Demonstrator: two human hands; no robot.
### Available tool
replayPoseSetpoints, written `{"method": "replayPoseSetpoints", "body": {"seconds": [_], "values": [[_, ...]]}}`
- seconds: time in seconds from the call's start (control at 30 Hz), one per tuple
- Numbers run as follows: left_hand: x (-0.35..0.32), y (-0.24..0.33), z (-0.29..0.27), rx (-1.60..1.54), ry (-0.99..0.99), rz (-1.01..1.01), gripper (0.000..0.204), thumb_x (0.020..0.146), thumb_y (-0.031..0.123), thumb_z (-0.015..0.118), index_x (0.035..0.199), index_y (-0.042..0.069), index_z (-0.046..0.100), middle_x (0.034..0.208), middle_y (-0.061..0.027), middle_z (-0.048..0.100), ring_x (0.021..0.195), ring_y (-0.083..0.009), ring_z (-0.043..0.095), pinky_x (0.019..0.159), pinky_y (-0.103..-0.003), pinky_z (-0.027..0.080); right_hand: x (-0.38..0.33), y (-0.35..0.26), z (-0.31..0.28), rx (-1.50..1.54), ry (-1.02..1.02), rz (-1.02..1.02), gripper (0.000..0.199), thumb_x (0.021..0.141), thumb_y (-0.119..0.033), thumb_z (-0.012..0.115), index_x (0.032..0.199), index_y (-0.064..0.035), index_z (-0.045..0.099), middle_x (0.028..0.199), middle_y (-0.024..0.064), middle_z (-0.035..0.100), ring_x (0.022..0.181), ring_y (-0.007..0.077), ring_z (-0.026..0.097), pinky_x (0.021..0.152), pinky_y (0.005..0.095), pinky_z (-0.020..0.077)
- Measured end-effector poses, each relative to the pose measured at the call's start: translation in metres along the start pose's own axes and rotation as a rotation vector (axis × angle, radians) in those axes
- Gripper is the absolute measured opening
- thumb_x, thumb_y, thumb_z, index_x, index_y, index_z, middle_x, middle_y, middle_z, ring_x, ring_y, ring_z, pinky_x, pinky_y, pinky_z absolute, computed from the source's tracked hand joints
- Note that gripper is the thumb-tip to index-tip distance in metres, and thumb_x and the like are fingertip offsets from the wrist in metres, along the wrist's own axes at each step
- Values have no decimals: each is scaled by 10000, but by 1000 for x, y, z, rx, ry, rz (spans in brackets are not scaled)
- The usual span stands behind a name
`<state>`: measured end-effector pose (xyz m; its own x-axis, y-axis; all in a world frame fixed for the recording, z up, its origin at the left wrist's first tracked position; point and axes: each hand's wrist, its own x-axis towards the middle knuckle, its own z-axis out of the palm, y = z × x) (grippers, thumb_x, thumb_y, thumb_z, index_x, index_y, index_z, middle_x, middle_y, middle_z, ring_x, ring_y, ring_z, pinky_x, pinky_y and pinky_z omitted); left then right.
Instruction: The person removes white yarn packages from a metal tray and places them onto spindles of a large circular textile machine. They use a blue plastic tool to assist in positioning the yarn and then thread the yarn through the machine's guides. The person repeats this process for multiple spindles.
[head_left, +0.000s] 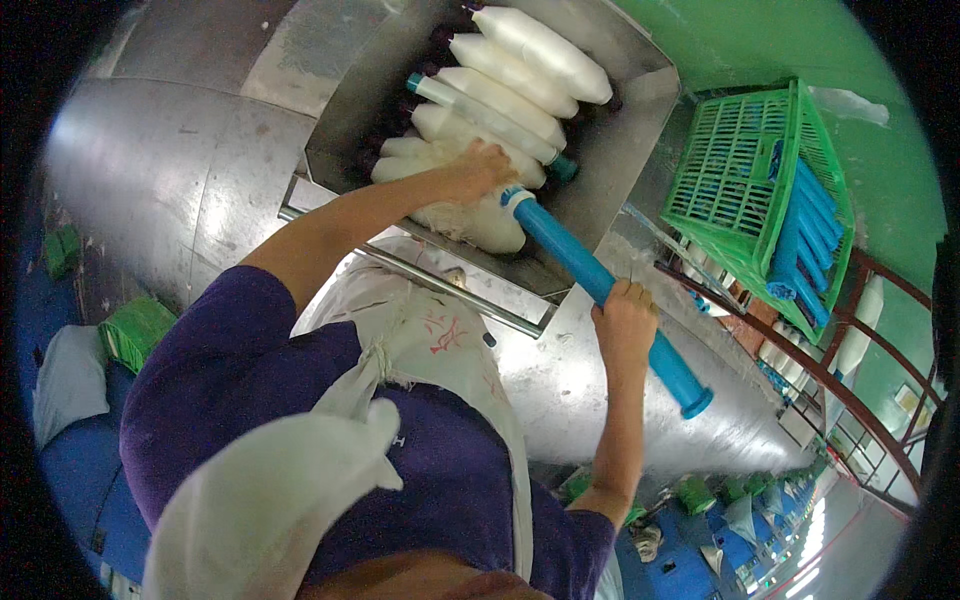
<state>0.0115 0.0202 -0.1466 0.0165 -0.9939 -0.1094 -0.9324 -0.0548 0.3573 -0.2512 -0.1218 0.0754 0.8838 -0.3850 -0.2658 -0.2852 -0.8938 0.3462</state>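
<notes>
I have the right hand [625, 312] wrapped round the blue tube [568, 245] mid-length, probably for balance; the left hand [482, 168] touches white yarn bobbins [505, 100], its grip unclear.

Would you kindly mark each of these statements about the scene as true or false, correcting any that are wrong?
1. The right hand grips a long blue tube. True.
2. The left hand is inside the green basket. False: it is over the white spools in the metal bin.
3. The basket holds several blue tubes. True.
4. The pale tube with green ends stands upright. False: it lies across the spools.
</notes>
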Motion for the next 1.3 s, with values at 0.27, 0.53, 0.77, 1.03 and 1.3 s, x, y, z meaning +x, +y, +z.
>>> {"method": "replayPoseSetpoints", "body": {"seconds": [0.27, 0.53, 0.77, 1.03, 1.3], "values": [[28, 32, -35, -2016, 435, -829, 881, 726, 116, 755, 1422, 131, 215, 1111, -160, 558, 982, -297, 558, 804, -500, 464, -5, -69, 38, 528, -53, 278, 444, 703, -336, 761, 912, 0, 560, 802, 151, 602, 730, 300, 622, 600, 377, 516], [56, 31, -78, -2088, 663, -826, 819, 699, 12, 749, 1370, 102, 288, 903, -151, 600, 737, -228, 605, 651, -393, 535, 10, -79, 30, 1859, -710, 460, 421, 789, -257, 676, 1035, 55, 536, 810, 122, 606, 647, 195, 617, 577, 335, 523], [54, 13, -83, -2033, 534, -692, 636, 749, 60, 721, 1298, 111, 404, 939, -141, 599, 783, -232, 619, 706, -379, 547, 17, -79, 30, 2281, -906, 530, 459, 780, -369, 692, 1001, 14, 569, 799, 113, 631, 667, 215, 625, 578, 347, 517], [50, 14, -72, -2102, 682, -719, 786, 726, -2, 726, 1383, 113, 310, 871, -141, 611, 710, -229, 616, 656, -378, 549, 20, -79, 34, 2633, -1062, 333, 464, 755, -367, 706, 987, 11, 571, 800, 122, 629, 657, 239, 608, 604, 374, 490], [69, 1, -68, -2027, 749, -746, 629, 731, 38, 723, 1294, 74, 445, 960, -132, 601, 751, -202, 617, 658, -330, 534, 36, -73, 45, 695, -2, 289, 431, 732, -319, 725, 895, 32, 536, 704, 148, 571, 610, 283, 626, 548, 391, 525]]}}
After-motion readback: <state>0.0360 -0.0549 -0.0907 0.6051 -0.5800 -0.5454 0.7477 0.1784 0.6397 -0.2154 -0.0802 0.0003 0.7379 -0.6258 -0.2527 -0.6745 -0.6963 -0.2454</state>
